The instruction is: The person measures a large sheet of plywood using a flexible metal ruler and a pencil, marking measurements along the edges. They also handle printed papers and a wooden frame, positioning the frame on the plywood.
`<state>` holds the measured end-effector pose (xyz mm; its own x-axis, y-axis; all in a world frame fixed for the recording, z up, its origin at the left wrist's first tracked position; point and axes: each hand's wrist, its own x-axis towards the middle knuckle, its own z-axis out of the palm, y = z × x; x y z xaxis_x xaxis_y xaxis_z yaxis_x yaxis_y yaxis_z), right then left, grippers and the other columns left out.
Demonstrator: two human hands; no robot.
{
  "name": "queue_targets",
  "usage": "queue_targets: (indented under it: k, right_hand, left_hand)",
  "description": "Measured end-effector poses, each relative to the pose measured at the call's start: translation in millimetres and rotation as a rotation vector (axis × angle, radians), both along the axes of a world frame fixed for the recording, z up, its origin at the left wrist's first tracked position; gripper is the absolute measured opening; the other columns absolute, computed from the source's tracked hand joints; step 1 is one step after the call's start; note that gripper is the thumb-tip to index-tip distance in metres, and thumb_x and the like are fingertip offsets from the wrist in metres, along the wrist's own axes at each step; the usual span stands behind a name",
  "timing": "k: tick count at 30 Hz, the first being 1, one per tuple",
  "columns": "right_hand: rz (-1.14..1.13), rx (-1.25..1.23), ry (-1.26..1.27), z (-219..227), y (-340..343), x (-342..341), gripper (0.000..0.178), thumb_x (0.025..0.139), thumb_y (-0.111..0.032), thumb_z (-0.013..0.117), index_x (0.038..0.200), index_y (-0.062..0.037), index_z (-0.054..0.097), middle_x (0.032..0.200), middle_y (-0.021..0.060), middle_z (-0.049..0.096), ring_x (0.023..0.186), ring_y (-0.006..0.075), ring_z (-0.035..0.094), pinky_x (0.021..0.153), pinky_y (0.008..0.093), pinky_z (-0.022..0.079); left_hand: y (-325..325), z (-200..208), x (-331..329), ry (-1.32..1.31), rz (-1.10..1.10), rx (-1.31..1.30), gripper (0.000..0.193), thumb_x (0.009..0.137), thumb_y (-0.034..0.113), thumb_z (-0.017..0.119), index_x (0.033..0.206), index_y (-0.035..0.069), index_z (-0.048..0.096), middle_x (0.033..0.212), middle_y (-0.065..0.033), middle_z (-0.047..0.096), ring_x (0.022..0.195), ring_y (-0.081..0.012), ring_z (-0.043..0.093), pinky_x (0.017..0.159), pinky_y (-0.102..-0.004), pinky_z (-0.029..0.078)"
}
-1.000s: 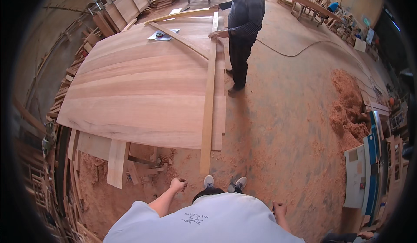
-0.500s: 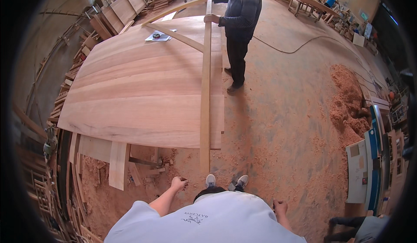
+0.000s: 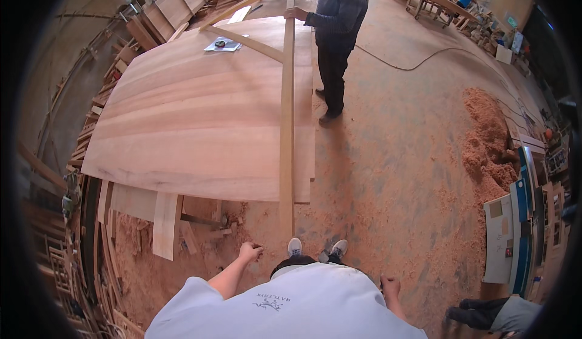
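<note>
My left hand [image 3: 250, 252] hangs near my left side, its fingers curled together; whether anything small is between them is hidden. Low at my right side, my right hand [image 3: 391, 286] is closed too, with a small dark patch at its fingers that I cannot make out. Ahead lies a wide reddish wooden panel [image 3: 188, 127]. Across its right part runs a large wooden triangular frame, whose long bar [image 3: 287, 115] reaches past the near edge toward my feet. A brace [image 3: 251, 46] joins it to another bar. A co-worker [image 3: 341, 21] grips the bar's far end.
On the panel rest papers with a small dark round object [image 3: 220, 44]. Boards [image 3: 166, 224] stick out under its near edge. Sawdust heaps [image 3: 485, 139] lie to the right, near stacked panels [image 3: 499, 239]. A cable [image 3: 406, 68] crosses the floor. Another person [image 3: 506, 313] is at lower right.
The person at the lower right has come further into view, toward the left. The view has shifted slightly. My hands stay nearly where they were, and the co-worker still grips the bar.
</note>
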<state>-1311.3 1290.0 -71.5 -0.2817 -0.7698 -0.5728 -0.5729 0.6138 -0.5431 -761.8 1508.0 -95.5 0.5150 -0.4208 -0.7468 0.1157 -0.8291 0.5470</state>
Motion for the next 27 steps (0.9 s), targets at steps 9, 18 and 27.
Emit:
queue_targets:
  k: [9, 18, 27]
  right_hand:
    - [0.020, 0.065, -0.053, 4.9, -2.2, -0.5, 0.034, 0.086, -0.027, 0.081, 0.086, 0.0025, 0.066, 0.074, 0.0096, 0.067, 0.059, 0.0181, 0.063, 0.047, 0.0352, 0.054]
    - [0.018, 0.088, -0.078, 2.8, -2.9, -2.3, 0.035, 0.086, -0.027, 0.083, 0.091, 0.0023, 0.064, 0.077, 0.0095, 0.067, 0.059, 0.0181, 0.063, 0.046, 0.0351, 0.057]
    - [0.038, 0.072, -0.080, 9.4, -0.8, 0.7, 0.035, 0.085, -0.026, 0.081, 0.090, 0.0040, 0.064, 0.076, 0.0102, 0.067, 0.059, 0.0181, 0.063, 0.046, 0.0354, 0.057]
  left_hand:
    - [1.1, 14.1, -7.1, -0.012, 0.021, 0.017, 0.026, 0.092, 0.017, 0.073, 0.105, -0.005, 0.077, 0.081, -0.0108, 0.075, 0.064, -0.0183, 0.070, 0.057, -0.0346, 0.060]
    - [1.7, 2.3, -4.8, 0.010, 0.009, 0.049, 0.026, 0.092, 0.018, 0.072, 0.106, -0.004, 0.077, 0.082, -0.0099, 0.076, 0.063, -0.0177, 0.070, 0.057, -0.0335, 0.059]
    - [2.7, -3.2, -3.4, 0.003, 0.007, 0.003, 0.028, 0.091, 0.019, 0.072, 0.105, -0.004, 0.076, 0.079, -0.0098, 0.074, 0.060, -0.0177, 0.068, 0.055, -0.0339, 0.058]
